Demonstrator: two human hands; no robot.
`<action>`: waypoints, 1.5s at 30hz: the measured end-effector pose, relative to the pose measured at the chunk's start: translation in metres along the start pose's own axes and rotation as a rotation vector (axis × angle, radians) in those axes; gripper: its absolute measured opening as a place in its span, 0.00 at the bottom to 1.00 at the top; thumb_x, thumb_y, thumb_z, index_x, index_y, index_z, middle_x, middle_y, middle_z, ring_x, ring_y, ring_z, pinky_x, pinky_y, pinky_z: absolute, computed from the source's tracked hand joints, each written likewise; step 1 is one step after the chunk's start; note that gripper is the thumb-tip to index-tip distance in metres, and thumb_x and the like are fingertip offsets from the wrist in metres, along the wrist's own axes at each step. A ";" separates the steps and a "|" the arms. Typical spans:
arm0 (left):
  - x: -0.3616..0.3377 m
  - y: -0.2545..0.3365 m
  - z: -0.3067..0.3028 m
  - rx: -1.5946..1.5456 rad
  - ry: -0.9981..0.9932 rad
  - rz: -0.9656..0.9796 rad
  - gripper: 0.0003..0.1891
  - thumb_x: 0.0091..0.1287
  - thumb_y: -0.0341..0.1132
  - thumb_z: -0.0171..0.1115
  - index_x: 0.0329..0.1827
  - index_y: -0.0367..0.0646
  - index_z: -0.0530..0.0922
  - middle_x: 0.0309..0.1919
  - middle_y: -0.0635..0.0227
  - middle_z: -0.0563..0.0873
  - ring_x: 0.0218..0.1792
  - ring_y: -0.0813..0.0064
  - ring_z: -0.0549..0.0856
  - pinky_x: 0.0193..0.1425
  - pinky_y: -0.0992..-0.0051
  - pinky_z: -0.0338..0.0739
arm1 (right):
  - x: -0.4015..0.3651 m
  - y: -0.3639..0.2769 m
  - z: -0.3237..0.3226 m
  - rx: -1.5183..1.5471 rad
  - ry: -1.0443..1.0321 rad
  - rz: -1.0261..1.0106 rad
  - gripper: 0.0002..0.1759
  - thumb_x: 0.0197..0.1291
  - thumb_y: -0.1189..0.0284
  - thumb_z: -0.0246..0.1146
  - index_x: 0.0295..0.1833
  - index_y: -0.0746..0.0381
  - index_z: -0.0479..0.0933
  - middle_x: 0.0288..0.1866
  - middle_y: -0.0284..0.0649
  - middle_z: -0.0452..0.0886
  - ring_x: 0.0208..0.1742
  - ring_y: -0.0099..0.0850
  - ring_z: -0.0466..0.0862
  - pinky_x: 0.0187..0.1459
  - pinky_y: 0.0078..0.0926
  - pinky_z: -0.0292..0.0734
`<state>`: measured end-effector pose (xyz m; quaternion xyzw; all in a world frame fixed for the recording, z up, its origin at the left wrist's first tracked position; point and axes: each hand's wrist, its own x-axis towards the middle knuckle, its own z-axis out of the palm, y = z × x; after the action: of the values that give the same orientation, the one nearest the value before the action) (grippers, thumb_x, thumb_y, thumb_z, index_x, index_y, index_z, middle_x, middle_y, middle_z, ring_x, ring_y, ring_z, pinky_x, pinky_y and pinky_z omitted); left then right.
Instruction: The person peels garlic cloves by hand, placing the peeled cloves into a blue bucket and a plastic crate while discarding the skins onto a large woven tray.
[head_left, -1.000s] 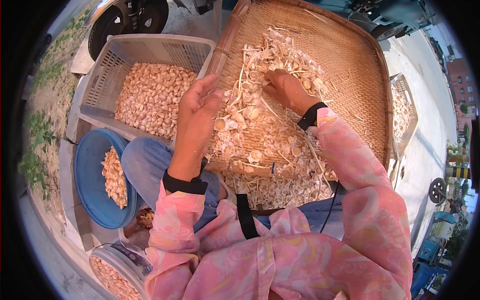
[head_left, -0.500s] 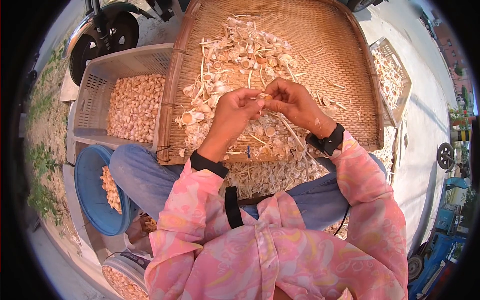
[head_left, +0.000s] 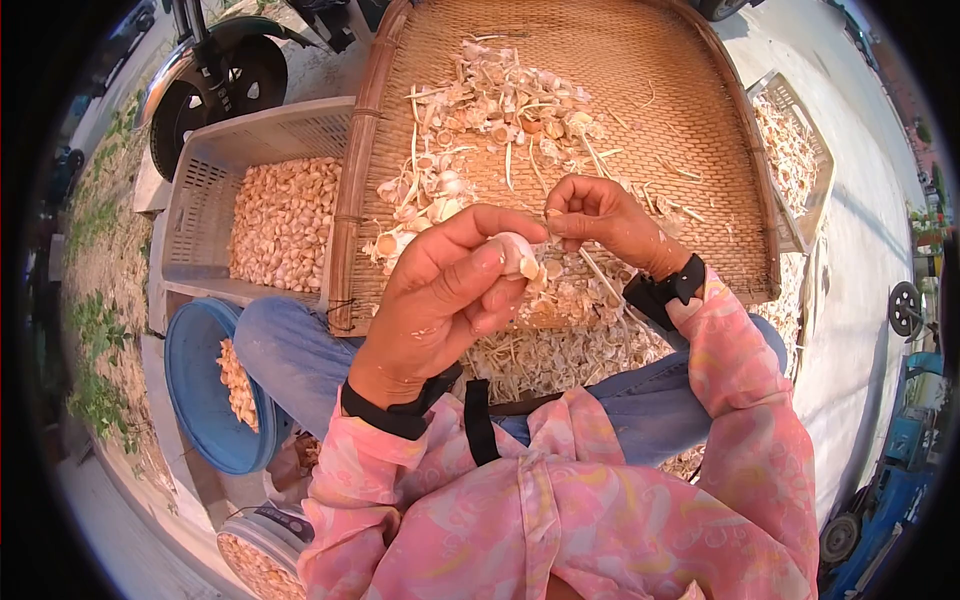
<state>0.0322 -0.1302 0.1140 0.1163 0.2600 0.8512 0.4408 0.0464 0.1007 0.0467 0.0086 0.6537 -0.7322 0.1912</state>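
Note:
My left hand is raised over the near edge of a woven bamboo tray. Between its thumb and fingers sits a whitish garlic clove, with a yellowish bit at its lower end. Close by on the right, my right hand is closed in a pinch at thumb and fingertips. Whatever that pinch may hold is too small to make out. Beyond both hands, a heap of garlic skins and dry stalks lies on the tray, and a few garlic heads rest at its left part.
Left of the tray stands a plastic crate of garlic cloves. Nearer me are a blue bucket and a white bucket, both holding cloves. Another crate with skins stands at right. A wheel is at upper left.
My hands have come apart. The left hand has moved nearer with the garlic clove and turned to show it; the right has shifted slightly right and down, still pinched.

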 end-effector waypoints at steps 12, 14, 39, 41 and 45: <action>-0.061 0.004 0.104 -0.308 -0.594 0.293 0.12 0.67 0.32 0.53 0.43 0.28 0.73 0.34 0.60 0.81 0.32 0.73 0.82 0.31 0.80 0.75 | 0.146 -0.021 0.037 -0.816 0.071 -0.408 0.13 0.59 0.74 0.58 0.51 0.61 0.74 0.42 0.38 0.80 0.35 0.30 0.81 0.38 0.25 0.76; -0.064 0.007 0.101 -0.303 -0.601 0.314 0.13 0.67 0.34 0.54 0.43 0.28 0.72 0.35 0.60 0.81 0.32 0.72 0.82 0.31 0.80 0.75 | 0.158 -0.001 0.024 -1.136 0.021 -0.508 0.14 0.54 0.77 0.59 0.48 0.61 0.75 0.40 0.41 0.79 0.38 0.38 0.80 0.40 0.30 0.75; -0.034 0.067 -0.068 1.139 0.740 0.229 0.23 0.66 0.41 0.56 0.61 0.40 0.69 0.53 0.61 0.76 0.46 0.72 0.79 0.49 0.77 0.72 | 0.017 0.008 0.017 0.135 0.152 -0.104 0.06 0.57 0.74 0.64 0.38 0.60 0.73 0.30 0.27 0.77 0.29 0.14 0.74 0.31 0.12 0.69; 0.000 0.017 -0.050 0.908 0.486 0.054 0.22 0.66 0.39 0.56 0.60 0.38 0.69 0.51 0.61 0.76 0.48 0.74 0.79 0.47 0.77 0.74 | 0.017 0.013 0.023 0.097 0.128 -0.119 0.07 0.56 0.75 0.64 0.38 0.62 0.73 0.31 0.29 0.77 0.30 0.14 0.74 0.33 0.12 0.70; 0.034 -0.036 -0.056 0.625 0.368 0.057 0.17 0.64 0.30 0.58 0.56 0.36 0.72 0.40 0.64 0.81 0.39 0.79 0.81 0.40 0.83 0.76 | 0.009 0.007 0.028 0.107 0.104 -0.171 0.07 0.57 0.76 0.63 0.39 0.64 0.72 0.32 0.30 0.76 0.31 0.15 0.74 0.33 0.13 0.71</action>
<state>0.0130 -0.1045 0.0464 0.0973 0.5792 0.7492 0.3061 0.0467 0.0708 0.0413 0.0009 0.6210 -0.7782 0.0934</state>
